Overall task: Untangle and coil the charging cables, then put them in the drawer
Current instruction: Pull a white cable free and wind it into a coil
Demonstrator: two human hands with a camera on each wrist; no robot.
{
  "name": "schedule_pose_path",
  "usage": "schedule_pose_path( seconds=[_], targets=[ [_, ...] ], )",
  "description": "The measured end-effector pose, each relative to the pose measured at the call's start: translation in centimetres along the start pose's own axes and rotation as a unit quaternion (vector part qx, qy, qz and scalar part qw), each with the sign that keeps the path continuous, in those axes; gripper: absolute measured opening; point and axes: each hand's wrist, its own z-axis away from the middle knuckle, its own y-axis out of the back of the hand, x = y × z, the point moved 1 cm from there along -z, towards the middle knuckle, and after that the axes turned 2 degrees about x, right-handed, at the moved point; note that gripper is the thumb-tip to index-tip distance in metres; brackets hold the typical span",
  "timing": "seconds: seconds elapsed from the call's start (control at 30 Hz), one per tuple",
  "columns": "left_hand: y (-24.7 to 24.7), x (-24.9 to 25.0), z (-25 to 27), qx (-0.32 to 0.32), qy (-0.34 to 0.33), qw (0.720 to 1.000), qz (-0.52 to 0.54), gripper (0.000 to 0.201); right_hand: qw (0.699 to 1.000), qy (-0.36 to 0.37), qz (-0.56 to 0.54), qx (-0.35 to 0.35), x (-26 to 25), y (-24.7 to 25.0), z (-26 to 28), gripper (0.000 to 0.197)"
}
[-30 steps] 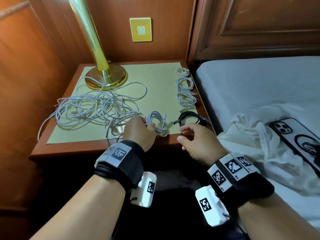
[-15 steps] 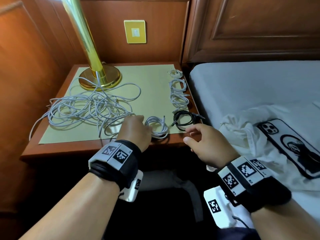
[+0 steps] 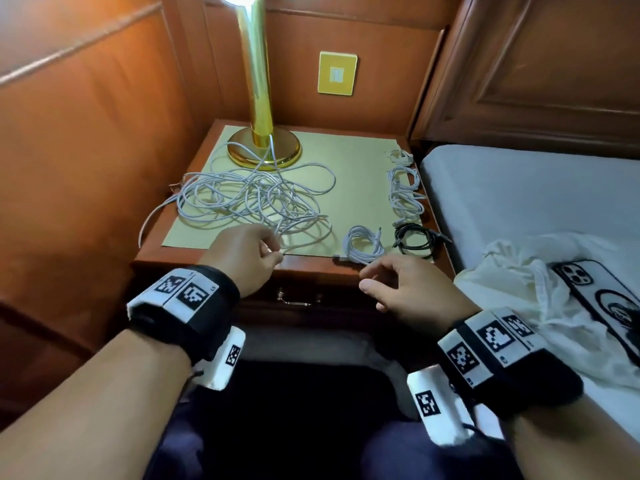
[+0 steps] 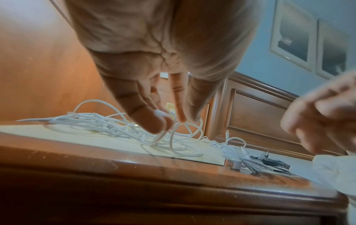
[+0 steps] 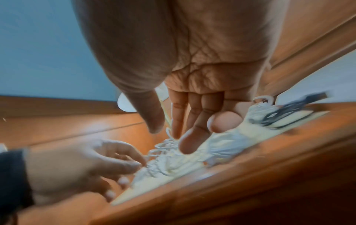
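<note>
A loose tangle of white charging cables (image 3: 252, 199) sprawls over the yellow mat (image 3: 353, 188) on the nightstand. My left hand (image 3: 273, 251) pinches a white strand at the tangle's near edge; in the left wrist view the fingertips (image 4: 154, 124) hold a cable end. A coiled white cable (image 3: 363, 244) lies free near the front edge, beside a coiled black cable (image 3: 415, 239). More white coils (image 3: 403, 199) line the mat's right side. My right hand (image 3: 370, 278) hovers just in front of the white coil, fingers relaxed, holding nothing. The drawer (image 3: 298, 298) below is closed.
A brass lamp (image 3: 263, 150) stands at the back of the nightstand with cable lying over its base. The bed (image 3: 519, 188) is to the right, with a white cloth (image 3: 519, 282) and a phone (image 3: 606, 299) on it. Wood panelling closes the left side.
My left hand has let go of the coiled white cable and moved left to the tangle, where it pinches a strand. The right hand stays near the front edge.
</note>
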Motion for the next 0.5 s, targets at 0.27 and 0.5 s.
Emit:
schedule_pose_path(
  seconds=[0.27, 0.5],
  targets=[
    [-1.1, -1.2, -0.6, -0.029, -0.017, 0.999, 0.037, 0.017, 0.998, 0.024, -0.062, -0.019, -7.6, -3.8, -3.8, 0.03],
    [1.8, -6.2, 0.3, 0.155, -0.031, 0.963, 0.219, 0.021, 0.997, -0.014, -0.053, -0.047, -9.0, -7.6, -7.2, 0.058]
  ],
)
